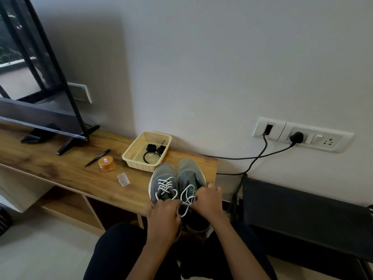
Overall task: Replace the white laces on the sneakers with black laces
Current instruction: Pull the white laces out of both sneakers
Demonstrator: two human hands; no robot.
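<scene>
Curling over the heel end of the right sneaker (189,171), the left hand (164,214) and right hand (207,201) both grip its white lace (187,199). The lace hangs in loose loops between them. The fingertips are tucked under the knuckles, so the exact pinch is hard to make out. This sneaker's upper eyelets look unlaced, and its heel is dark and partly hidden by the hands. Touching it on the left, the left sneaker (163,178) is laced in white crosses, its heel behind the left hand. Both stand on the table (60,158), toes to the wall. Just beyond the toes sits a cream basket (131,156) holding coiled black laces (153,149), well apart from both hands. Left of it lie a clear box (123,179), an orange tin (106,163) and a pen (97,157).
</scene>
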